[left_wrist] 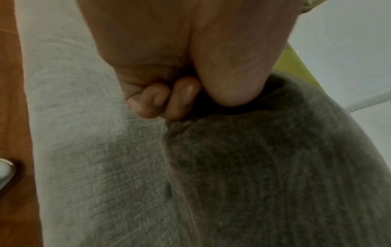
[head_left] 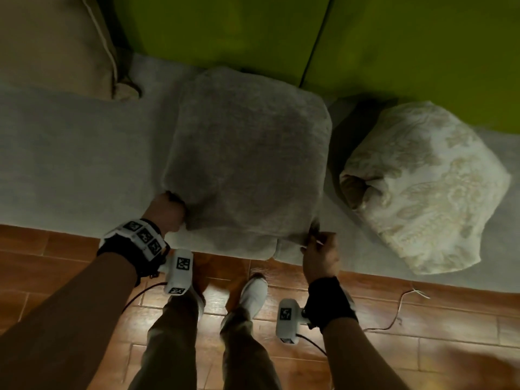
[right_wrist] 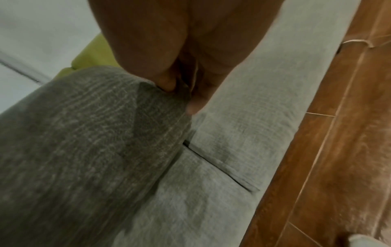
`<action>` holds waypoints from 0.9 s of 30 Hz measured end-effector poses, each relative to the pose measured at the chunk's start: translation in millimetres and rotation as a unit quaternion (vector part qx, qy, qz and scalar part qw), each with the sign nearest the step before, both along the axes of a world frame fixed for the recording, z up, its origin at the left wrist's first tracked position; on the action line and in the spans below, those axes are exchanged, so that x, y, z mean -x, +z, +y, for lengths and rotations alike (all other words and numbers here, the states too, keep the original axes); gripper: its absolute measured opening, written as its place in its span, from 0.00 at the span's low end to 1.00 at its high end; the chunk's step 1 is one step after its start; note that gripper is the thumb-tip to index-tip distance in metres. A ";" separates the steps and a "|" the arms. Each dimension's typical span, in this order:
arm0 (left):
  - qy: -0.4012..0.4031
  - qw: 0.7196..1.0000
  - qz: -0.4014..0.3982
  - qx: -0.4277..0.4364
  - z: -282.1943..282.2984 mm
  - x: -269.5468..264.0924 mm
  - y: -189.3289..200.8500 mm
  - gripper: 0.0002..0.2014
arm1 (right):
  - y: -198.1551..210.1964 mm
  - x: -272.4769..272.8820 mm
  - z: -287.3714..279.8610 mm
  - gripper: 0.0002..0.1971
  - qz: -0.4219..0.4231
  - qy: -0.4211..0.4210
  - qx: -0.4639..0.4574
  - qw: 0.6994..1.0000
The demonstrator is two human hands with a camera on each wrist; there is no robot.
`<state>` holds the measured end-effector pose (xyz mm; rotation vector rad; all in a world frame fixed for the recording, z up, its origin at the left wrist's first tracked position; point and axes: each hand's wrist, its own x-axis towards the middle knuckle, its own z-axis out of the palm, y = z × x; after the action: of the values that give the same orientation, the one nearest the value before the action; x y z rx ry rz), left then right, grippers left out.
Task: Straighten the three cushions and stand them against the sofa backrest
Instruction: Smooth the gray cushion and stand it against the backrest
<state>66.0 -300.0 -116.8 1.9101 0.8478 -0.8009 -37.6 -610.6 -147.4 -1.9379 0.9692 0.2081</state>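
Note:
A grey cushion (head_left: 247, 153) lies on the sofa seat (head_left: 70, 153), its far edge touching the green backrest (head_left: 225, 32). My left hand (head_left: 168, 211) grips its near-left corner (left_wrist: 184, 127), fingers curled into the fabric. My right hand (head_left: 319, 249) pinches its near-right corner (right_wrist: 169, 95). A cream patterned cushion (head_left: 422, 187) sits crumpled to the right, leaning near the backrest. A beige cushion (head_left: 56, 43) lies at the far left of the seat, by the backrest.
The sofa's front edge (head_left: 84, 220) runs across the view, with the brown tiled floor (head_left: 422, 319) below it. My feet in white shoes (head_left: 253, 291) stand close to the sofa. A thin cord (head_left: 399, 311) trails on the floor at right.

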 end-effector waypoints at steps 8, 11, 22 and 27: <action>-0.100 0.991 0.033 -0.077 -7.0 10.6 9.2 0.14 | 5.9 -28.3 -21.5 0.18 0.085 0.062 0.049 0.993; -0.083 0.994 0.019 -0.061 1.9 17.9 9.9 0.15 | 7.5 -35.6 -19.8 0.18 0.131 0.106 0.061 0.984; 0.274 0.935 -0.155 0.163 31.5 60.4 14.2 0.10 | 8.3 -6.6 -53.1 0.16 0.067 0.104 -0.063 0.990; 0.261 0.925 -0.178 0.209 28.2 63.1 22.7 0.08 | 6.8 -8.2 -54.3 0.11 0.026 0.075 -0.133 0.988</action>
<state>2.9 -271.8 -94.1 1.3046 0.8215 -0.2633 -29.4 -664.9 -140.5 -1.7659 0.7860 0.4526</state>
